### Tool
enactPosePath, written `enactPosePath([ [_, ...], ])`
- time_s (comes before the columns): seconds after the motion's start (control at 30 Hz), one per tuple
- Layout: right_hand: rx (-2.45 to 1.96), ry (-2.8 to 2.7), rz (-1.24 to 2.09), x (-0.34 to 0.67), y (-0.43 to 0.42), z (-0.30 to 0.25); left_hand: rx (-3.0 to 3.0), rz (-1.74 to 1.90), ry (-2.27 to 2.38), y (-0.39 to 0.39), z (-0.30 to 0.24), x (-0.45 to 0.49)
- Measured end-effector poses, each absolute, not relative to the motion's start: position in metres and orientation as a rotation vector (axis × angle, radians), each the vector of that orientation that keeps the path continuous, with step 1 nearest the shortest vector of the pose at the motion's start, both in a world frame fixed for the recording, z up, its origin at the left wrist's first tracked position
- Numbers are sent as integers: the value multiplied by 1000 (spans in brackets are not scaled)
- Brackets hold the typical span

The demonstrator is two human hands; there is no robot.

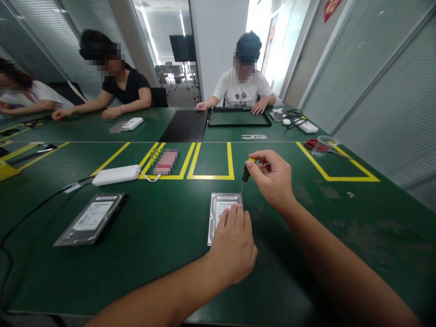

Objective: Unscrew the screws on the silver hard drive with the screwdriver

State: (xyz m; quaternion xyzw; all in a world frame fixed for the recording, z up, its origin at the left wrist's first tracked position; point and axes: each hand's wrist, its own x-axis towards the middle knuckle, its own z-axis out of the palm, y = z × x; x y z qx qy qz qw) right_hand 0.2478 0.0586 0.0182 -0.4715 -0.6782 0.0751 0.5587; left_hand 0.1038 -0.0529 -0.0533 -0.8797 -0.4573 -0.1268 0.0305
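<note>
Left hand (pixel 235 243) on drive (pixel 218 206), green table (pixel 160 245), glass (pixel 381 100)

The single view looks from head height, facing forward and down across the counter (pixel 153 231), from above and behind the left hand (pixel 235 245), the right hand (pixel 272 179) slightly farther off. It is near enough to include both forearms (pixel 170 288), reaching past the hands to glass walls (pixel 384 72).

Loc.: office rm. w/ electronics-workshop bench. Evid.: glass partitions (pixel 384 91) w/ blinds (pixel 51 18), upper L & R; adj. rm. (pixel 184 94) w/ chairs (pixel 174 70) + dark screen (pixel 183 48), upper ctr.-L; long green tabletop (pixel 153 272) w/ yellow outlines (pixel 230 161), mid-frame; screwdriver (pixel 245 172) + hard drives (pixel 93 213), ctr. & lower L; co-workers (pixel 243 88) along far edge.
</note>
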Motion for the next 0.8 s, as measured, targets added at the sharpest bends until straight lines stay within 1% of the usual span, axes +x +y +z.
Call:
enactPosePath([
  [0.8,-1056,-1660,81,248,61,19,-2711,-397,-1401,-50,-53,105],
])
